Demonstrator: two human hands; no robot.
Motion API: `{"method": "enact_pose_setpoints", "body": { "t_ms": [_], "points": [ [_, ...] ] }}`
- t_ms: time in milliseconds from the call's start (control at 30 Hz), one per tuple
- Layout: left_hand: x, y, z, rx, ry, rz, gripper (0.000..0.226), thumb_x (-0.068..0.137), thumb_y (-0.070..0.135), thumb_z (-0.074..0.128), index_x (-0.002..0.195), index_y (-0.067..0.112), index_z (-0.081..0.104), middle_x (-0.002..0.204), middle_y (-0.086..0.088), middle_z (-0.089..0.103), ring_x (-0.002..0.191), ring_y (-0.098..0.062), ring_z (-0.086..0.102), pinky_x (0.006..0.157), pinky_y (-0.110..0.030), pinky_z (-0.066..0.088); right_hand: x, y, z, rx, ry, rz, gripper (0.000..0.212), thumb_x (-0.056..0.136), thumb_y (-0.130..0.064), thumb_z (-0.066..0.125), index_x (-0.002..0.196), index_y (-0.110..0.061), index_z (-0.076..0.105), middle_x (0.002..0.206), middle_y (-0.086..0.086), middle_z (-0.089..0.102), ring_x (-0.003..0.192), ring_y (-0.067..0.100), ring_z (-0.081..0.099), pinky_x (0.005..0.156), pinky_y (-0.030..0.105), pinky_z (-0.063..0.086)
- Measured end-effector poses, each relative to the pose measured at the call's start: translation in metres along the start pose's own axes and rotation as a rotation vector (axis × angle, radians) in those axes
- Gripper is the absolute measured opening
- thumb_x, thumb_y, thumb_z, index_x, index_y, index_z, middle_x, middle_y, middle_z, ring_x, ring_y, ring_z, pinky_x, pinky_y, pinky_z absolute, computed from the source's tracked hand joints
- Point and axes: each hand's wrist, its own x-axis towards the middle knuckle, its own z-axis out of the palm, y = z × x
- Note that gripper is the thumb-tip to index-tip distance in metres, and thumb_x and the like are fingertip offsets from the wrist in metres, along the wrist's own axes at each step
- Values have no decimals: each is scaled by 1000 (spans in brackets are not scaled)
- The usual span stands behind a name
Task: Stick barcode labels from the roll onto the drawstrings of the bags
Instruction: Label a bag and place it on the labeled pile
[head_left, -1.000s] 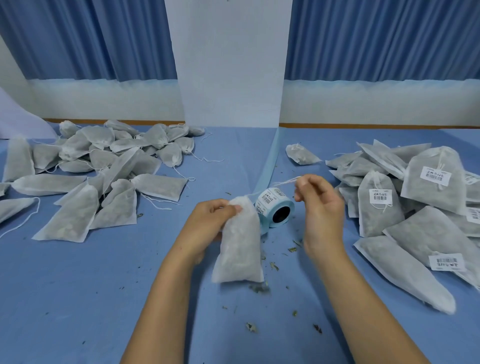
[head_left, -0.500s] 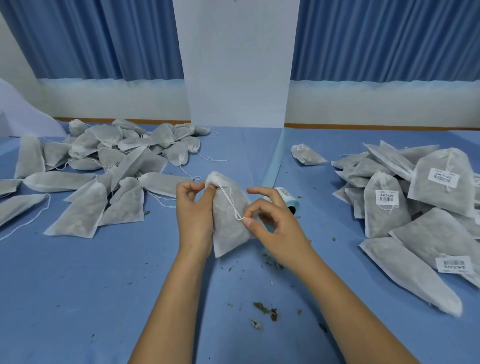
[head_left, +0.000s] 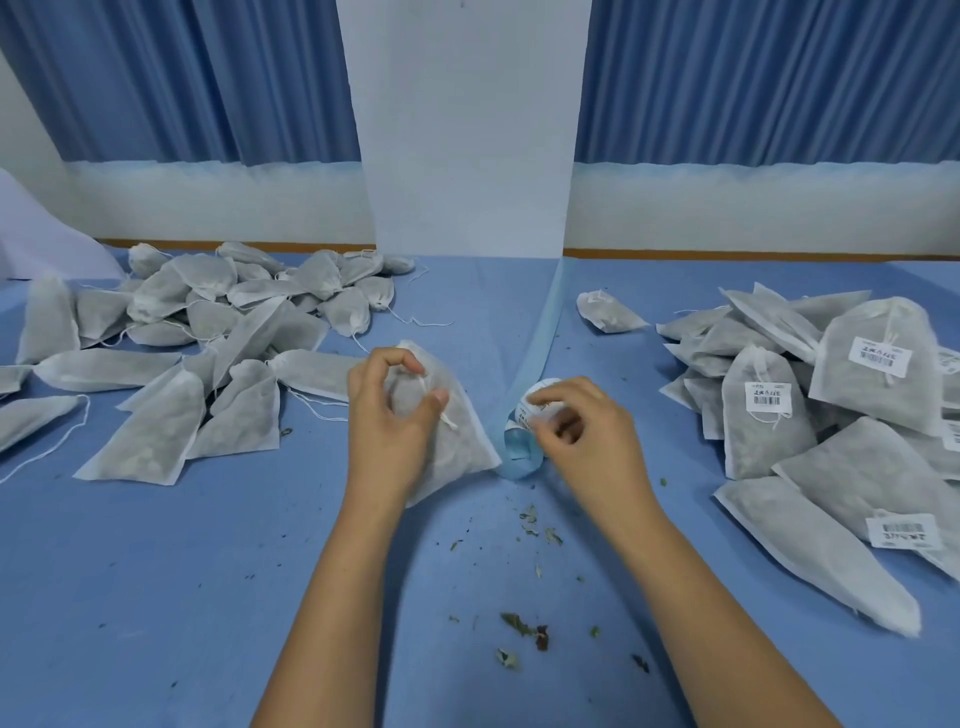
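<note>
A white non-woven bag (head_left: 457, 452) lies on the blue table in front of me. My left hand (head_left: 395, 421) rests on it and pinches its white drawstring (head_left: 441, 415) between thumb and fingers. Just to the right, my right hand (head_left: 576, 436) is curled over the label roll (head_left: 524, 447), a blue-cored roll with white barcode labels, its fingertips pinching at a label on the roll's top. A light-blue strip of backing liner (head_left: 540, 332) runs from the roll toward the wall.
A heap of unlabelled bags (head_left: 202, 353) covers the left of the table. Bags carrying barcode labels (head_left: 831, 400) are piled at the right, one single bag (head_left: 608, 312) behind. Dried herb crumbs (head_left: 524, 629) lie near the front. A white pillar (head_left: 467, 130) stands at the back.
My left hand laid the bag down flatter and now holds the drawstring alone. My right hand let go of the string and moved right onto the label roll.
</note>
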Motion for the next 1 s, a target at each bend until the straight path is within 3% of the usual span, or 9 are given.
{"method": "enact_pose_setpoints", "body": {
  "t_ms": [67,167,333,467,600,667,733,867,1000],
  "points": [
    [3,-3,-3,17,13,27,33,80,-5,69,73,26,62,125,-2,51,105,19,46,88,-5,36,2,7,-6,-305,23,105,15,81,-21,70,95,-24,65,83,-11,63,69,9,54,65,25,42],
    [2,-6,1,27,-28,27,34,80,-10,67,65,21,71,135,-1,50,116,12,46,89,0,32,0,8,0,-609,-131,163,29,82,-41,64,110,-35,57,87,-8,64,80,16,60,66,28,45],
    [1,-9,6,75,-229,120,41,82,-7,68,73,32,74,138,2,48,118,19,40,96,-2,28,1,9,6,-675,-109,82,8,86,-35,58,93,-32,59,79,-8,62,74,15,58,58,27,40],
    [-2,-9,2,171,-613,267,50,80,-18,54,79,25,80,148,12,37,133,6,35,102,-10,30,3,14,1,-421,-37,186,9,85,-24,61,77,-23,56,69,-6,62,67,17,57,59,30,44],
    [-13,-7,11,263,-876,347,52,74,-13,43,85,21,81,146,28,40,109,-6,58,74,-27,47,9,12,-11,-70,-70,308,17,78,-8,59,80,-25,58,51,-3,56,56,17,55,62,33,47],
    [-14,-9,14,333,-882,398,48,78,-5,45,94,24,80,145,30,41,110,0,53,81,-23,45,10,12,-12,36,-105,347,17,79,-5,59,78,-21,63,45,-6,51,49,14,47,59,30,44],
    [-12,-12,15,434,-854,425,47,81,-1,47,105,27,77,144,32,40,116,-5,49,89,-34,47,10,10,-11,141,-118,388,17,81,-2,57,79,-15,66,47,-4,51,50,14,46,59,28,43],
    [-7,-15,12,521,-794,378,54,85,-4,47,122,30,68,142,23,41,122,-9,47,89,-35,47,10,1,-13,448,-65,477,25,84,7,47,86,-8,66,59,2,66,61,14,65,61,19,54],
    [-7,-10,12,312,-727,191,49,89,-11,51,124,19,67,129,15,49,120,-5,50,100,-17,39,8,-3,-11,711,-81,550,17,89,8,46,96,-1,58,75,10,65,80,23,69,80,39,58]
  ]
}}
